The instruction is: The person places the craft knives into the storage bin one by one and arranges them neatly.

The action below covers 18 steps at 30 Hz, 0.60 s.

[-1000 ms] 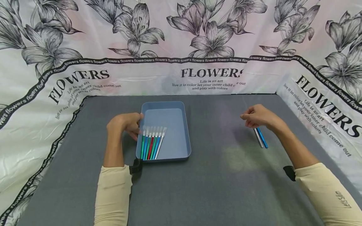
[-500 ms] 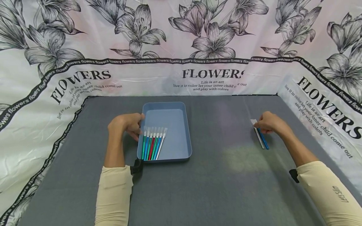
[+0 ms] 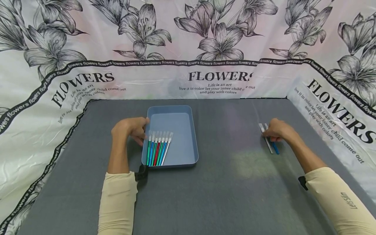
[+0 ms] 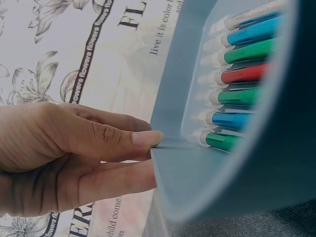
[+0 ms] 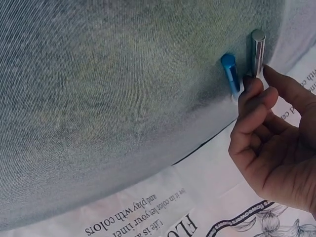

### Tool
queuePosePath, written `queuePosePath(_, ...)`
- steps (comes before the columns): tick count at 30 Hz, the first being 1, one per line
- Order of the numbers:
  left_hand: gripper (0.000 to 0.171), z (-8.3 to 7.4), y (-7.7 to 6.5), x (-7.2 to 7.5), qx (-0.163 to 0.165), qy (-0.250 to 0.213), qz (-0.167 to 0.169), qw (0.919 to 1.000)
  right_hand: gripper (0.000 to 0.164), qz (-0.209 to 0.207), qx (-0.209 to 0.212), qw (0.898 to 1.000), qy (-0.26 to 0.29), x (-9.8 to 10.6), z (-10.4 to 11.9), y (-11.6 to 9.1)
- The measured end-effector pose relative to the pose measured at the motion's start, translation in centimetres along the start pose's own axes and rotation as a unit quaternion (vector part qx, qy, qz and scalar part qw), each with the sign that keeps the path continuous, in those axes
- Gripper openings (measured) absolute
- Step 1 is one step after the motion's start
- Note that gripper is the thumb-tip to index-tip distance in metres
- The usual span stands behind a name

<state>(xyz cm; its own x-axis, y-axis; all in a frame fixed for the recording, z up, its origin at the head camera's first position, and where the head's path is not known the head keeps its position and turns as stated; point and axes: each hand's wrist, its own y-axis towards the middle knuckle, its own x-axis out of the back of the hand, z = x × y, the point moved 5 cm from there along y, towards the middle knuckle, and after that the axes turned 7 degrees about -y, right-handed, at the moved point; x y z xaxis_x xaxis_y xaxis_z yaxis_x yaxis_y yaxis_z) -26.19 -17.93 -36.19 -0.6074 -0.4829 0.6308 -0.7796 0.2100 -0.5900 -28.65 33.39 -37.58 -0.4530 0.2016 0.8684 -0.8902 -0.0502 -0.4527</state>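
My left hand (image 3: 130, 129) pinches the left rim of a blue-grey tray (image 3: 182, 130), thumb over the edge in the left wrist view. Inside the tray, several capped craft knives (image 3: 158, 150) lie side by side, with green, blue, red and silver handles and clear caps. At the right, my right hand (image 3: 279, 129) has thumb and index finger on either side of a silver craft knife (image 5: 257, 52), which lies on the table. Beside it lies a blue craft knife (image 5: 230, 74), partly covered by the hand in the head view.
The grey tabletop (image 3: 217, 195) spreads between the tray and the two loose knives. Behind it and along both sides runs a white flower-printed sheet (image 3: 158, 85).
My right hand has moved back toward me and slightly right, down to the silver and blue knives, and its fingers have closed on the silver one. The left hand and tray stay put.
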Motion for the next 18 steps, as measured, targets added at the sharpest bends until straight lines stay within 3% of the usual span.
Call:
queuePosePath(12,0.085,0.04,-0.08,0.06,0.006,-0.003,-0.001,1.0000,0.031,0.011,-0.010,1.000,-0.023,-0.37,-0.14,0.38)
queuePosePath(18,0.084,0.11,-0.14,0.02,0.003,-0.003,0.001,1.0000,0.031,-0.007,0.002,1.000,-0.027,-0.08,0.63,-0.01)
